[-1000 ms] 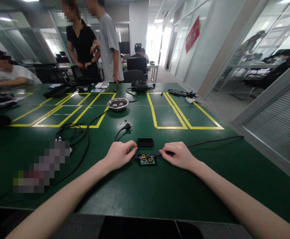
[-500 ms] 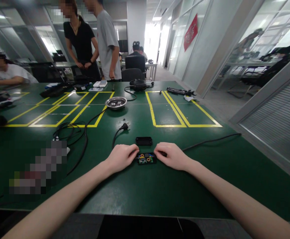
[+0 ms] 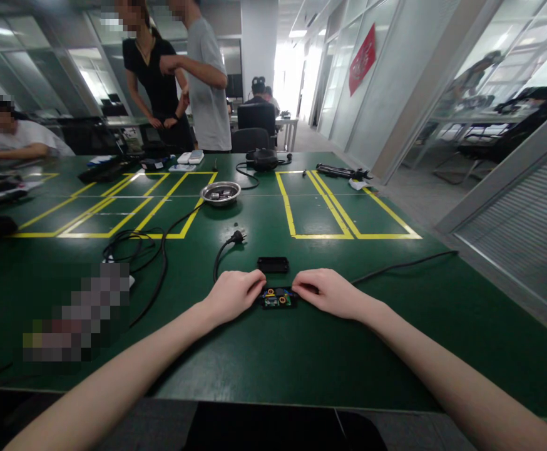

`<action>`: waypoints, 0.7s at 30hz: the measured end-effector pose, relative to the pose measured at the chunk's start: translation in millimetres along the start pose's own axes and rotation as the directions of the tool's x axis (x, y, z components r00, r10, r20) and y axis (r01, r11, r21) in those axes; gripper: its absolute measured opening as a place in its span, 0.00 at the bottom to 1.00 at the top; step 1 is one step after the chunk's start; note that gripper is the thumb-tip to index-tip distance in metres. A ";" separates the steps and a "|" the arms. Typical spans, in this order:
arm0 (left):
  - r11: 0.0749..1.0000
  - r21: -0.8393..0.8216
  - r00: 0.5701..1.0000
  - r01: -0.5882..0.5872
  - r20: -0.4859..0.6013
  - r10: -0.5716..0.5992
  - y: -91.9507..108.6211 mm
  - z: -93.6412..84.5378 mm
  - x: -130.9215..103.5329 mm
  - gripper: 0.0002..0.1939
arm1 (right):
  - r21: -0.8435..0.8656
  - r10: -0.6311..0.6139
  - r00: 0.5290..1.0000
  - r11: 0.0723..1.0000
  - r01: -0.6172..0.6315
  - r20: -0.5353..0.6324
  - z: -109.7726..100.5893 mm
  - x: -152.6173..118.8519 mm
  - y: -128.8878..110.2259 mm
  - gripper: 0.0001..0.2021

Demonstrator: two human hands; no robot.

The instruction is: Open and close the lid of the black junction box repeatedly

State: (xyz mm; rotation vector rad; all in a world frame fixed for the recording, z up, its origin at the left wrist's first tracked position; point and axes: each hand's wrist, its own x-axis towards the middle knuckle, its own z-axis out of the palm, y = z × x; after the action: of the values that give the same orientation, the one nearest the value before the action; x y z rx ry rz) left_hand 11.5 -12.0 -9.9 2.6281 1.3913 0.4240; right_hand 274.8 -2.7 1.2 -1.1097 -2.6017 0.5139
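Observation:
An open black case with a circuit board (image 3: 278, 298) lies on the green table, copper-coloured rings and coloured wires showing inside. My left hand (image 3: 236, 293) is closed at its left end, fingertips pinched where a black cable enters. At the right end my right hand (image 3: 327, 293) is also closed, thumb and fingers pinched beside the other cable. What exactly the fingertips grip is too small to make out. Just beyond the case sits a black cover (image 3: 273, 265), its hollow side up. A black plug (image 3: 236, 237) on its cable rests past my left hand.
A metal bowl (image 3: 221, 193) with small parts stands further back. Black cables (image 3: 163, 266) and a blurred object (image 3: 79, 313) are on the left; another cable (image 3: 405, 264) runs right. Yellow tape (image 3: 323, 237) marks the green table (image 3: 264, 369). People stand beyond it.
My hands hold nearly the same place at the case ends. Beyond the table, the person in grey has raised an arm. The whole view has shifted slightly.

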 end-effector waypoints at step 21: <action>0.967 -0.247 0.987 -0.058 -0.157 0.020 1.7 2.5 -1.5 0.08 | 0.188 0.024 0.999 0.982 -0.028 0.025 -4.5 -4.1 4.5 0.14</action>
State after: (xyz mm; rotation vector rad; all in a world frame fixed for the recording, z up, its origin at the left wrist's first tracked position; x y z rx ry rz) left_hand 12.9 -14.1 -12.2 2.4635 1.2341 0.7683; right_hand 282.1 -1.9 2.9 -1.0820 -2.4986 0.7658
